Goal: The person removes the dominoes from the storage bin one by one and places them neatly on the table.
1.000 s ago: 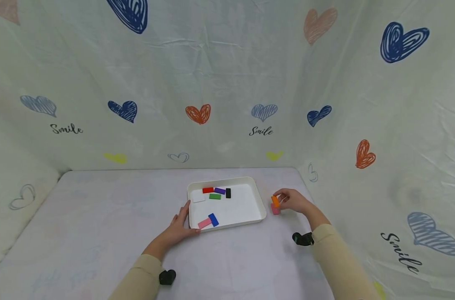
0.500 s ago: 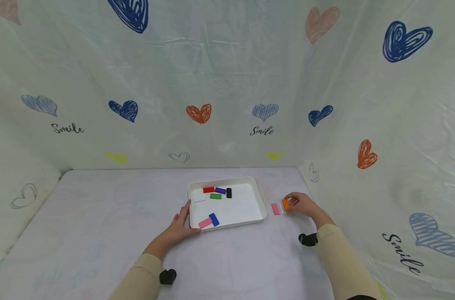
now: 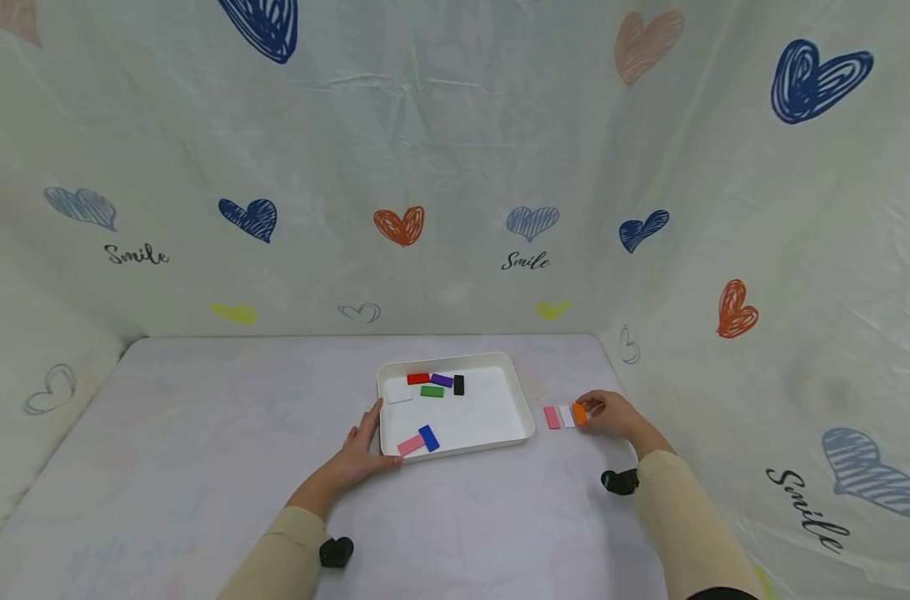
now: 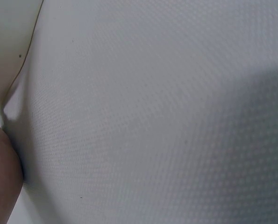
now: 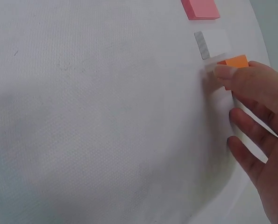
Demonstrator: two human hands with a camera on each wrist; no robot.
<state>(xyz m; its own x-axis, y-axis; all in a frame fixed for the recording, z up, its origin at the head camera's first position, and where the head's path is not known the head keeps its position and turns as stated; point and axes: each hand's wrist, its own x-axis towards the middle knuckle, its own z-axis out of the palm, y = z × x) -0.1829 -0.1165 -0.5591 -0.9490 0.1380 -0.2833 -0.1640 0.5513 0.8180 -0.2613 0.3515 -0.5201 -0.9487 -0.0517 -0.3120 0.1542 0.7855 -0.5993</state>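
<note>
While the left hand [image 3: 353, 462] rests with its fingers spread at a corner of the tray [image 3: 496, 408], the right hand [image 3: 612, 414] pinches the orange block [image 3: 579, 415] just beside the white block [image 3: 567, 417] and pink block [image 3: 552, 418] on the table [image 3: 200, 433]. Lining up blocks seems the step in hand; next calls for squaring the orange one, then easing the pinch.

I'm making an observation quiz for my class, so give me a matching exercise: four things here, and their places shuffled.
1 orange block
2 blue block
3 black block
4 left hand

A beside the purple block
B outside the tray, touching it
C in the grip of the right hand
D inside the tray, beside a pink block

Pairs: 1-C, 2-D, 3-A, 4-B
</note>
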